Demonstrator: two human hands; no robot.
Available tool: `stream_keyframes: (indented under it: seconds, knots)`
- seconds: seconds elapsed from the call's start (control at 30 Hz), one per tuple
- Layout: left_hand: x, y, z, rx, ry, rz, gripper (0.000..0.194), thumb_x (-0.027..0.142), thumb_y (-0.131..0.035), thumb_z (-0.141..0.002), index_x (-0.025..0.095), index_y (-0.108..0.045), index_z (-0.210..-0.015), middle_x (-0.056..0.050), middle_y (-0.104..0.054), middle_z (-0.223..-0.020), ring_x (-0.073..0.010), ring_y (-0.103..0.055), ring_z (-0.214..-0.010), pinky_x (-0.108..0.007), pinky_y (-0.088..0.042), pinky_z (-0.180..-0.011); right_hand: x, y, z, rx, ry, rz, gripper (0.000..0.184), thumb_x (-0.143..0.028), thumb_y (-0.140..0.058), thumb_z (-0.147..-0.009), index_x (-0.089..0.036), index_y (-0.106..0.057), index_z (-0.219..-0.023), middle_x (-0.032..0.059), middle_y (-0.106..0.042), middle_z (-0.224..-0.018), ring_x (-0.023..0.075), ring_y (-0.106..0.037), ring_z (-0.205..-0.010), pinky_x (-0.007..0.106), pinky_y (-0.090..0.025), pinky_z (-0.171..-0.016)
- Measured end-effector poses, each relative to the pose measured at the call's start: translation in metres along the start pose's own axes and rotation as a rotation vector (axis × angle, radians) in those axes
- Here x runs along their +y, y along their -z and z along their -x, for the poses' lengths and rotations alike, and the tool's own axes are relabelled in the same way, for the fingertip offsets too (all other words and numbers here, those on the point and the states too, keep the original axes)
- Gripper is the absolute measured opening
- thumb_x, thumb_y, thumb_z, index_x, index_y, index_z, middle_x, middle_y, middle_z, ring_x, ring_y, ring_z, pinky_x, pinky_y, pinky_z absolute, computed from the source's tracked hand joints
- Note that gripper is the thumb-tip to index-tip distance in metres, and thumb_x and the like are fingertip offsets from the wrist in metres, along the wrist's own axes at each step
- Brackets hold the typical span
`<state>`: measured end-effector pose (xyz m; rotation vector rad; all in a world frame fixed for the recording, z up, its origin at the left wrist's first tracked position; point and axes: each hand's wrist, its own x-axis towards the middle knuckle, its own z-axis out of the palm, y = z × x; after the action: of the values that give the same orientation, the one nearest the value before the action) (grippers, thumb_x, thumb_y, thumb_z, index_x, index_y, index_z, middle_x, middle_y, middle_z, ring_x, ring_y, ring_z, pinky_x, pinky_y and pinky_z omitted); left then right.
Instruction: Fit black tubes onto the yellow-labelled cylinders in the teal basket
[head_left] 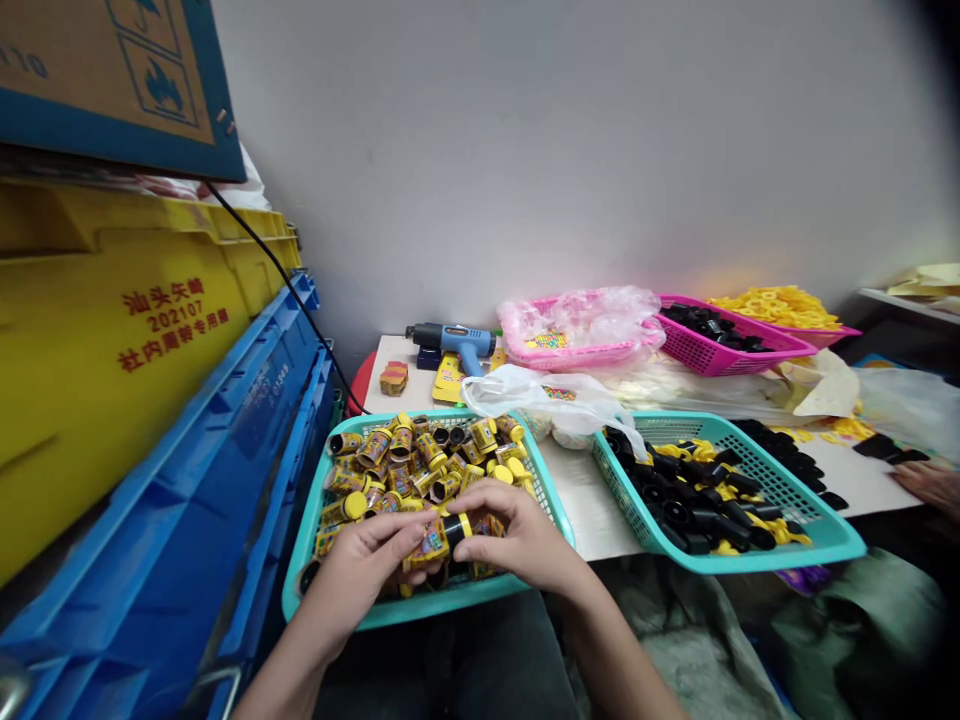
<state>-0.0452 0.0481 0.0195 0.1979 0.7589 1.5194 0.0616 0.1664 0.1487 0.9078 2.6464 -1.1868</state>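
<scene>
Above our lap, the near teal basket (553, 495) is sitting close to us, presumably so that its many small jars (375, 448) are lying within easy reach. Over its near side, we are holding one labelled container (429, 546) sideways, probably so that each end is getting its own grip. Our left hand (367, 560) is pinching the patterned body, thumb on top and other fingers curling beneath; our right hand (517, 530) is closing its thumb and fingers narrowly around the black, yellow-banded end. To the right, the second teal basket (625, 505) is resting on the tabletop (579, 512), holding black tubes (679, 515) among yellow pieces, perhaps for sharing one handy container. Beyond its right side, another person's hand (930, 484) is resting beside flat black pieces (877, 447). Farther back, a blue heat gun (466, 345) is lying on the tabletop, and a magenta basket (739, 350) is standing near the wall (570, 150).
</scene>
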Motion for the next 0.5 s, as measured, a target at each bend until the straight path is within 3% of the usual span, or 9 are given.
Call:
stream_keyframes:
  seconds: [0.13,0.3,0.4,0.5]
  knots:
    - [-0.002,-0.002,0.008,-0.069,0.012,0.047,0.046,0.048,-0.075,-0.066,0.020,-0.071,-0.101,-0.008,-0.069,-0.104,-0.0205,-0.066,-0.082,-0.030,-0.054,-0.074,0.004,-0.012,0.003,0.005,0.087,-0.038,0.040,-0.037,-0.080,-0.066,-0.017,-0.065,-0.097,0.0056,-0.060,-0.099,0.0158,-0.056,-0.094,0.026,-0.044,-0.083]
    - [-0.012,-0.007,0.013,0.033,-0.132,-0.013,0.040,0.046,-0.076,-0.065,0.019,-0.071,-0.095,-0.008,-0.068,-0.102,-0.0222,-0.063,-0.091,-0.028,-0.053,-0.076,0.008,-0.020,0.007,-0.088,-0.167,-0.444,0.044,-0.048,-0.058,-0.085,-0.022,-0.054,-0.120,0.0061,-0.055,-0.114,0.0157,-0.053,-0.104,0.027,-0.043,-0.087]
    - [-0.017,-0.012,0.018,0.034,-0.140,0.041,0.039,0.046,-0.080,-0.058,0.020,-0.073,-0.087,-0.008,-0.070,-0.100,-0.0249,-0.064,-0.096,-0.031,-0.052,-0.082,0.005,-0.030,0.008,-0.129,-0.173,-0.558,0.041,-0.050,-0.064,-0.081,-0.019,-0.061,-0.107,0.0047,-0.057,-0.103,0.0152,-0.054,-0.097,0.025,-0.042,-0.084]
    - [-0.019,-0.018,0.028,0.127,-0.113,0.137,0.042,0.047,-0.084,-0.050,0.021,-0.073,-0.081,-0.007,-0.071,-0.096,-0.0252,-0.065,-0.095,-0.033,-0.051,-0.086,0.001,-0.039,0.010,-0.084,-0.084,-0.545,0.040,-0.052,-0.063,-0.080,-0.018,-0.062,-0.100,0.0042,-0.054,-0.096,0.0139,-0.052,-0.091,0.025,-0.041,-0.082]
